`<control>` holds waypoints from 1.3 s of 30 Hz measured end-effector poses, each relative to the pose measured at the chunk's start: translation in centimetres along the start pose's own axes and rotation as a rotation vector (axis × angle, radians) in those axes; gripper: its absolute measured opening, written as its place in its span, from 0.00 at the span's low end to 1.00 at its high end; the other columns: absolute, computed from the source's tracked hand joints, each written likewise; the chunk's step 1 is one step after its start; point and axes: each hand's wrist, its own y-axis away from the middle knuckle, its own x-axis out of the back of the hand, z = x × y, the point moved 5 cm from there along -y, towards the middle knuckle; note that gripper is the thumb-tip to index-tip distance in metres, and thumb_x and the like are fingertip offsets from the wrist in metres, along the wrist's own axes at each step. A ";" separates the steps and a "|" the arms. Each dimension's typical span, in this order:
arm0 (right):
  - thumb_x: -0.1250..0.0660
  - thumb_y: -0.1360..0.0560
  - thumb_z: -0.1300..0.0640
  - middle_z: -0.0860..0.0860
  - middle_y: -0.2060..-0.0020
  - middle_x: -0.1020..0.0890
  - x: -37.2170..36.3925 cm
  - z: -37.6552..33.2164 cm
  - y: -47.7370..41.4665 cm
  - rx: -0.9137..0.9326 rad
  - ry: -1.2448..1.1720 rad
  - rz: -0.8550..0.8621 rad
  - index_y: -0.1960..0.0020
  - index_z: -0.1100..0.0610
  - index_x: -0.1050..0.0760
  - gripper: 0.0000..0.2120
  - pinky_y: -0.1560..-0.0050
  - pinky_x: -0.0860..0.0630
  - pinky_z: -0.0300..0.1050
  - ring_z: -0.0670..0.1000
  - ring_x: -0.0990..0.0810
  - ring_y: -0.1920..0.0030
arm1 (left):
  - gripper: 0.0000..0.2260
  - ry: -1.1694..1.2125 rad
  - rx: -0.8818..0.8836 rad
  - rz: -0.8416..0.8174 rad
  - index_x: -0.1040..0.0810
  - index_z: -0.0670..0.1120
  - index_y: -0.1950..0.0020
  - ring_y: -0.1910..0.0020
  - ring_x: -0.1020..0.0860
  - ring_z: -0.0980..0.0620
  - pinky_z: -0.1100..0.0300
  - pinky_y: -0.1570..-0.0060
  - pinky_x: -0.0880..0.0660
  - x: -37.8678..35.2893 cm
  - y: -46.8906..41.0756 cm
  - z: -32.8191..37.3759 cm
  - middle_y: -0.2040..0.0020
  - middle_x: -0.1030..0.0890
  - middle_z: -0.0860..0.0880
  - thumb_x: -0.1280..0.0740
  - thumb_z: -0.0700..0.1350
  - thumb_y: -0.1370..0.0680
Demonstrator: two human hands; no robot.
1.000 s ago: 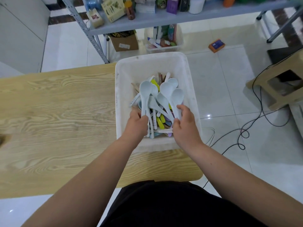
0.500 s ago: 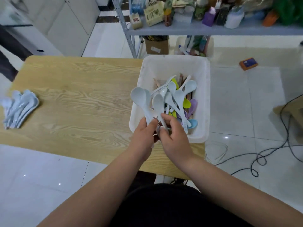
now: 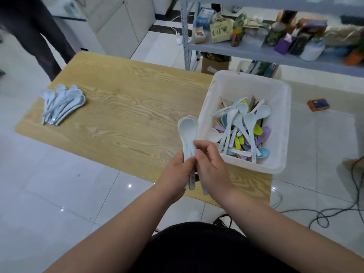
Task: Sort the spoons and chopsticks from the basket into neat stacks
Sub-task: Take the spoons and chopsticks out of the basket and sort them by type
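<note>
A white plastic basket (image 3: 279, 123) stands on the right end of the wooden table (image 3: 122, 119). Inside lie several pale blue, purple, yellow and white spoons (image 3: 243, 127) and some wooden chopsticks (image 3: 254, 103) at the back. Just left of the basket, above the table's near edge, my left hand (image 3: 175, 172) and my right hand (image 3: 210, 166) both grip a nested bundle of pale blue spoons (image 3: 188, 129), bowls pointing away from me. A fanned stack of pale blue spoons (image 3: 62, 104) rests on the table's far left.
A metal shelf (image 3: 275, 54) crowded with boxes and bottles stands behind the basket. A person's dark-clothed legs (image 3: 37, 36) are at the upper left. Black cables (image 3: 325, 213) trail on the tiled floor at right, near an orange box (image 3: 318, 104).
Both hands lifted spoons out of the basket, brought them together into one nested bundle and carried it left of the basket. The view swung left, revealing the stack on the table.
</note>
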 end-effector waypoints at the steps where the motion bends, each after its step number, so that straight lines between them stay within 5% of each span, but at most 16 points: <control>1: 0.37 0.18 0.56 0.47 0.48 0.19 -1.5 -0.1 -0.2 -0.058 -0.030 -0.007 0.43 0.47 0.27 0.07 0.44 0.22 0.50 0.46 0.19 0.45 | 0.12 0.007 0.005 0.014 0.21 0.46 0.39 0.63 0.24 0.35 0.44 0.56 0.21 1.6 0.6 0.0 0.59 0.18 0.39 0.42 0.40 0.17; 3: 0.34 0.20 0.54 0.49 0.51 0.17 -4.9 -0.3 -0.5 -0.198 -0.051 -0.019 0.43 0.45 0.29 0.08 0.54 0.19 0.52 0.49 0.16 0.52 | 0.13 0.013 0.016 0.033 0.23 0.45 0.37 0.55 0.17 0.39 0.46 0.52 0.19 4.9 2.1 0.2 0.51 0.16 0.38 0.42 0.38 0.17; 6: 0.34 0.20 0.51 0.54 0.60 0.17 -11.1 -0.7 -0.4 -0.340 -0.046 -0.145 0.43 0.53 0.23 0.09 0.76 0.29 0.40 0.48 0.21 0.73 | 0.11 -0.048 -0.006 0.025 0.26 0.45 0.36 0.60 0.18 0.44 0.51 0.57 0.19 10.1 4.1 0.0 0.58 0.17 0.41 0.42 0.40 0.17; 9: 0.37 0.18 0.52 0.57 0.66 0.18 -17.3 -1.5 0.1 -0.361 -0.018 -0.270 0.47 0.60 0.19 0.13 0.79 0.34 0.38 0.51 0.29 0.81 | 0.10 -0.053 -0.007 0.033 0.26 0.47 0.37 0.60 0.17 0.43 0.43 0.52 0.18 15.6 5.7 -0.3 0.59 0.17 0.42 0.41 0.45 0.17; 15: 0.38 0.17 0.50 0.56 0.56 0.13 -26.6 -1.4 1.1 -0.403 -0.027 -0.326 0.47 0.58 0.17 0.14 0.75 0.27 0.41 0.53 0.16 0.66 | 0.09 0.015 0.032 0.072 0.23 0.46 0.40 0.57 0.16 0.44 0.42 0.47 0.19 24.9 8.6 -0.5 0.56 0.16 0.42 0.41 0.41 0.17; 21: 0.37 0.17 0.52 0.56 0.63 0.15 -30.9 -0.7 -0.7 -0.443 -0.033 -0.362 0.48 0.60 0.17 0.14 0.76 0.27 0.38 0.47 0.19 0.73 | 0.12 -0.005 0.076 0.120 0.23 0.49 0.39 0.52 0.15 0.43 0.42 0.45 0.19 29.7 8.2 -0.4 0.51 0.15 0.43 0.42 0.39 0.18; 25: 0.34 0.20 0.53 0.58 0.61 0.16 -32.4 0.3 -5.1 -0.423 -0.046 -0.297 0.46 0.62 0.20 0.12 0.67 0.25 0.46 0.55 0.20 0.66 | 0.12 -0.027 0.122 0.168 0.23 0.48 0.38 0.55 0.15 0.48 0.49 0.49 0.18 32.4 5.4 0.7 0.51 0.14 0.47 0.42 0.39 0.17; 28: 0.34 0.19 0.57 0.57 0.61 0.17 -34.4 0.4 -9.1 -0.420 -0.100 -0.310 0.44 0.62 0.22 0.09 0.65 0.25 0.46 0.50 0.20 0.68 | 0.12 -0.036 0.156 0.220 0.23 0.47 0.38 0.56 0.15 0.49 0.55 0.54 0.18 35.2 3.2 2.5 0.49 0.15 0.44 0.41 0.38 0.17; 32: 0.34 0.19 0.58 0.56 0.59 0.15 -38.7 -0.2 -13.6 -0.428 -0.150 -0.375 0.46 0.59 0.21 0.06 0.58 0.21 0.49 0.53 0.16 0.60 | 0.12 -0.065 0.192 0.293 0.23 0.46 0.38 0.55 0.15 0.48 0.51 0.50 0.17 39.2 0.6 5.5 0.49 0.15 0.43 0.41 0.37 0.18; 36: 0.34 0.19 0.58 0.57 0.56 0.14 -41.5 -0.5 -17.2 -0.453 -0.139 -0.385 0.44 0.60 0.21 0.07 0.62 0.21 0.47 0.55 0.15 0.59 | 0.12 -0.113 0.212 0.309 0.23 0.47 0.38 0.52 0.15 0.47 0.46 0.48 0.18 42.2 -1.9 7.6 0.48 0.15 0.45 0.41 0.38 0.18; 39: 0.34 0.19 0.59 0.58 0.53 0.13 -41.9 -0.1 -19.8 -0.480 -0.133 -0.311 0.45 0.60 0.20 0.07 0.50 0.18 0.54 0.58 0.14 0.51 | 0.10 -0.281 0.237 0.337 0.23 0.53 0.44 0.53 0.16 0.48 0.48 0.51 0.18 44.5 -3.8 8.2 0.50 0.15 0.47 0.41 0.43 0.20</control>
